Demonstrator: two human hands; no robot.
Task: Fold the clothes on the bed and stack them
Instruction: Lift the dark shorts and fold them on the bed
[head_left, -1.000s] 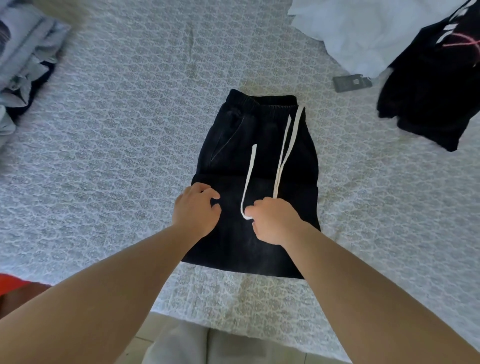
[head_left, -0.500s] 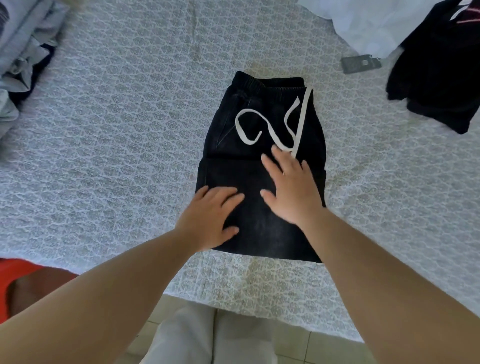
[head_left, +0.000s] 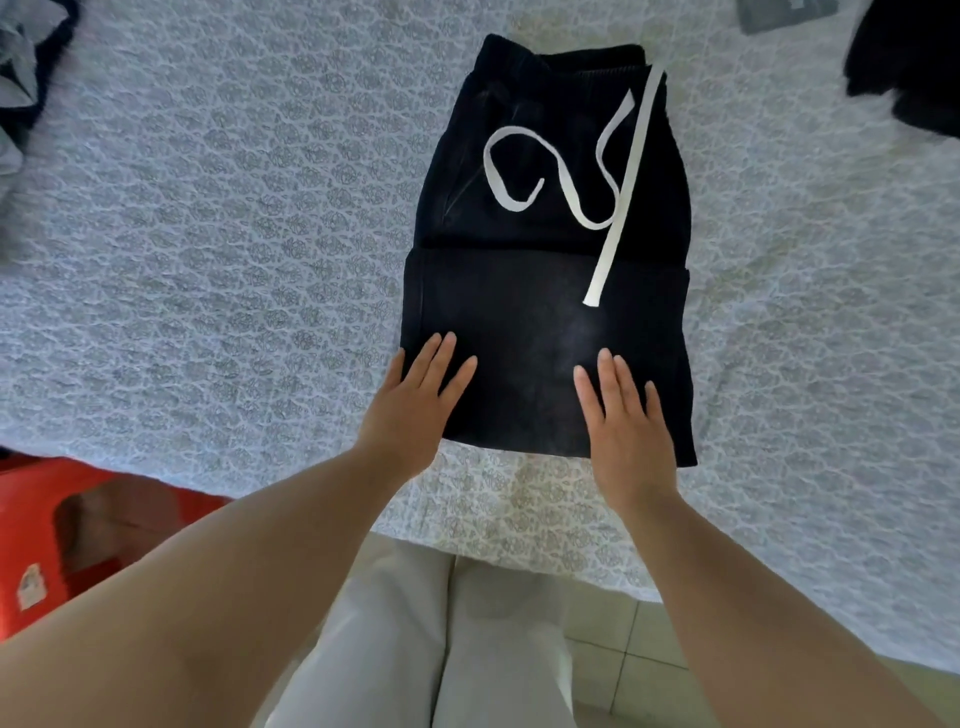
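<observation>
On the black shorts, left hand and right hand press flat, fingers straight.

Patterned bed (lace-like cover) bears folded black trousers.

red plastic crate, grey card, tiled floor
</observation>
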